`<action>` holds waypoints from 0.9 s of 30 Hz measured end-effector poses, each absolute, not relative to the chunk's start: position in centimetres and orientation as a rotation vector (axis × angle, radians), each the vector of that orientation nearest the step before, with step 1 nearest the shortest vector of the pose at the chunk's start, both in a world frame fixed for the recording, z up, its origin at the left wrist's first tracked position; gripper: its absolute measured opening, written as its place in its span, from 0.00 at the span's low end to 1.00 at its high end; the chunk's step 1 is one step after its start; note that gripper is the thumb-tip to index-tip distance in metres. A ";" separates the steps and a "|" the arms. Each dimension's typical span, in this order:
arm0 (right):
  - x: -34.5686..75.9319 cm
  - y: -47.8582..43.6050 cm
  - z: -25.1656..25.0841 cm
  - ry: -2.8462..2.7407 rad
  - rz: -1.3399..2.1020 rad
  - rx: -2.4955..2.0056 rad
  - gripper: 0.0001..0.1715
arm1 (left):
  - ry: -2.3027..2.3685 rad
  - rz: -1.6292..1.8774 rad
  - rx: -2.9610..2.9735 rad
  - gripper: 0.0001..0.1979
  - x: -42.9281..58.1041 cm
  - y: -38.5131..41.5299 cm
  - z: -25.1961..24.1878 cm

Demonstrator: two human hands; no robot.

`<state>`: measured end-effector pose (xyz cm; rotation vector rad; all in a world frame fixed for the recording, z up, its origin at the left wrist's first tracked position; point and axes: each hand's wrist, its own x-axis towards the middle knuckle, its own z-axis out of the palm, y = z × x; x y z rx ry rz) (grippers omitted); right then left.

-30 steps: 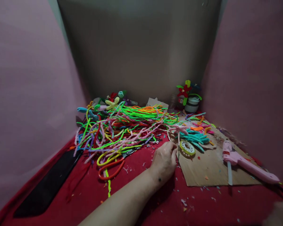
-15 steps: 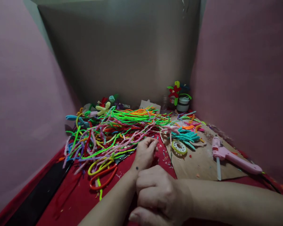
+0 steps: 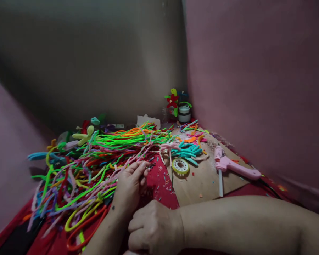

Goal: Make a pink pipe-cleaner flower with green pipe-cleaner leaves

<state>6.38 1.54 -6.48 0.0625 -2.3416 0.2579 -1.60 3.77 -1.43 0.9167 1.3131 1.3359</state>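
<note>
Red cloth [image 3: 162,191] bears fuzzy wires [image 3: 111,141] toward its left edge, likely for reach, left hand [image 3: 129,184] and right hand [image 3: 155,226] curled, contents unclear.

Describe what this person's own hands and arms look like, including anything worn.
The left hand and right hand are ungloved. No sleeve covers the visible left forearm or right forearm, and no watch or bracelet shows. A small, round, dark mark sits near the left wrist.

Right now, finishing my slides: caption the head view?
Left hand by heaped pipe cleaners, right hand curled nearby, pink glue gun farther right.
</note>
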 end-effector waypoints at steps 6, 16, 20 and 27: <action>6.5 1.5 -6.4 -2.365 0.338 -0.075 0.23 | 1.408 1.355 0.986 0.13 -2.1 3.2 0.7; 6.0 1.2 -7.5 -2.275 0.378 -0.048 0.25 | 2.103 1.186 1.697 0.13 -8.2 7.3 3.2; 5.4 1.2 -7.8 -2.282 0.352 -0.040 0.27 | 2.322 1.156 1.835 0.13 -11.0 10.8 4.0; 5.4 1.9 -7.8 -2.428 0.341 0.004 0.30 | 2.590 0.836 2.054 0.12 -12.6 16.6 5.2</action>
